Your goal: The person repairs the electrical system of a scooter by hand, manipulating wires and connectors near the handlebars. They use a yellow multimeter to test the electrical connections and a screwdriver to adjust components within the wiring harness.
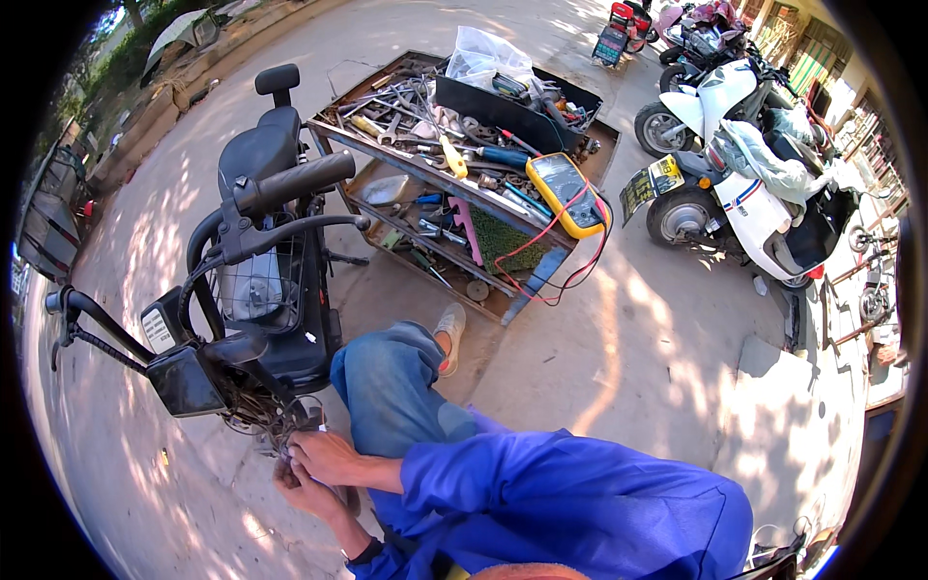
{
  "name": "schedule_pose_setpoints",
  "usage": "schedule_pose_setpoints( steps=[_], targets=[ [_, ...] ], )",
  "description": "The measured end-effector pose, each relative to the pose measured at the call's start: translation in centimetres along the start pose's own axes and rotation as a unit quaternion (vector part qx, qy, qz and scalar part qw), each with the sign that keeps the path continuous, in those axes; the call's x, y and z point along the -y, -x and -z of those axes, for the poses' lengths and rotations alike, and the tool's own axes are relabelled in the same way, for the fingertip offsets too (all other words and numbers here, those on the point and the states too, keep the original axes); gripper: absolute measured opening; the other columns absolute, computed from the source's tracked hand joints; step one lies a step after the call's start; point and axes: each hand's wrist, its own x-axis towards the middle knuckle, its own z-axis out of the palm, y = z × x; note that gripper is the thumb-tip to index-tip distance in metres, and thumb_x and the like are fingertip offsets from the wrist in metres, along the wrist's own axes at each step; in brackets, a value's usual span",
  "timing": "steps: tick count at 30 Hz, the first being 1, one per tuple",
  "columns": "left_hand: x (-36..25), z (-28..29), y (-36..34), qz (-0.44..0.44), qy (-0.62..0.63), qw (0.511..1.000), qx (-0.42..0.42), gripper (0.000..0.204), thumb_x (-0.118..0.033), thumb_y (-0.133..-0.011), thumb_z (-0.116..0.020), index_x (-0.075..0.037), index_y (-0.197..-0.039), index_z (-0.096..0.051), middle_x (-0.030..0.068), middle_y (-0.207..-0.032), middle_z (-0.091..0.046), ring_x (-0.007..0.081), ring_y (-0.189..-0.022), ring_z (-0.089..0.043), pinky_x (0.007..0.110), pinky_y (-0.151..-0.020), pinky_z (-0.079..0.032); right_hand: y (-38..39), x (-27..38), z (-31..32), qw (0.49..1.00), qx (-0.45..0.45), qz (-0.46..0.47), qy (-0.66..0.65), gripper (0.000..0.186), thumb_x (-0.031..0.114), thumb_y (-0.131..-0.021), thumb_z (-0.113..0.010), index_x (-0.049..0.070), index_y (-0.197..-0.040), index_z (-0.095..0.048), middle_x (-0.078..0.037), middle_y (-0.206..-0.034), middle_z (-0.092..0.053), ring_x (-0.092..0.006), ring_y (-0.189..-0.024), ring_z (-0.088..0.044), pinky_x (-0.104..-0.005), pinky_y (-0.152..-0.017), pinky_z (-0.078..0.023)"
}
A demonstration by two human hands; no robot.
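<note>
At the front of a black electric scooter, below its dark display housing, a tangle of wires hangs out. My right hand is closed at the lower end of this bundle, palm down, fingertips pinched on something small that I cannot make out. My left hand is just beneath it, fingers curled up at the same spot, its hold largely hidden by the right hand. My bent knee in blue jeans is beside the scooter.
A metal tool cart stands ahead, holding wrenches, screwdrivers, a black box and a yellow multimeter with red and black leads. Several parked scooters line the right. A low curb runs at the back left.
</note>
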Motion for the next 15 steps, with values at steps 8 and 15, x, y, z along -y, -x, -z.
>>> schedule_pose_setpoints(
  steps=[8, 15],
  targets=[
    [0.0, 0.0, -0.4, 0.023, 0.031, 0.999, -0.008, 0.04, -0.011, -0.103, -0.063, 0.004, -0.138, -0.05, 0.0177, -0.117, -0.065, 0.0261, -0.103, -0.065, 0.037, -0.086, -0.054, 0.9, -0.2, 2.7, 1.0, 0.013, -0.007, 0.024, 0.025, 0.019, -0.097, -0.06, 0.005, -0.116, -0.068, -0.021, -0.105, -0.074, -0.0426, -0.097, -0.07, -0.0532, -0.085, -0.054],
    [0.5, -0.4, -0.3, 0.012, 0.034, 0.999, 0.002, 0.039, -0.013, -0.104, -0.063, 0.005, -0.137, -0.052, 0.018, -0.119, -0.065, 0.0257, -0.105, -0.065, 0.036, -0.087, -0.054, 1.5, -0.5, 3.8, 0.998, 0.012, 0.051, 0.018, 0.028, 0.009, -0.089, -0.065, 0.004, -0.116, -0.07, -0.019, -0.108, -0.075, -0.0426, -0.1, -0.07, -0.0522, -0.087, -0.055]
  ],
)
